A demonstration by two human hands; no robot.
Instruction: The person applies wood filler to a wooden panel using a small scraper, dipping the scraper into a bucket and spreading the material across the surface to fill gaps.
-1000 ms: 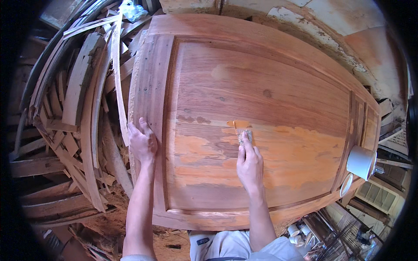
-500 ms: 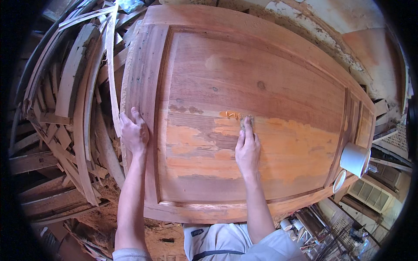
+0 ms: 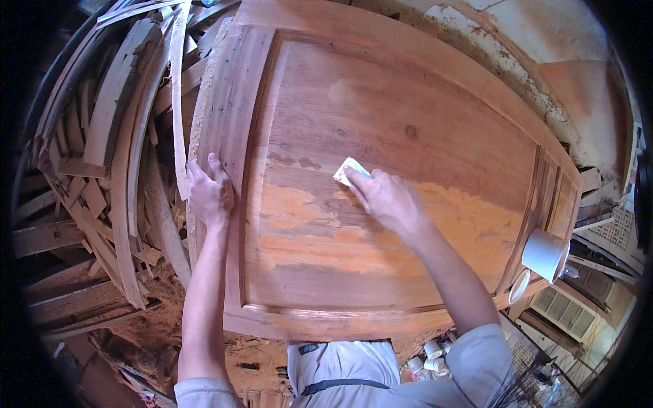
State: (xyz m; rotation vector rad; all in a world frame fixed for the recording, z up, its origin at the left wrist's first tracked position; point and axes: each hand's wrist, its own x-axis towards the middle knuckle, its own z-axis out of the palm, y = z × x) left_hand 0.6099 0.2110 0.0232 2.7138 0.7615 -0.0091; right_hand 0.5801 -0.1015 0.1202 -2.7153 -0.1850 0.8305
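Note:
A wooden door panel [image 3: 381, 102] lies before me, with patches of orange-tan filler [image 3: 435, 234] smeared across its lower half. My right hand [image 3: 394, 200] is closed on a small, pale putty scraper [image 3: 349, 171], whose flat blade meets the wood near the panel's middle. Part of the scraper is hidden by my fingers. At the door's left edge, my left hand [image 3: 209, 194] rests on the frame with its fingers stretched over the border, holding no tool.
Scrap wood strips [image 3: 129, 129] are heaped left of the door. On its right end stands a white tub [image 3: 544, 253], with a round lid [image 3: 519, 286] beside it. Several small white containers [image 3: 433, 353] lie below, past the near edge.
My right hand has turned and the scraper has shifted up and left. The squiggle of wet orange filler at the middle no longer shows. My left hand stays on the edge.

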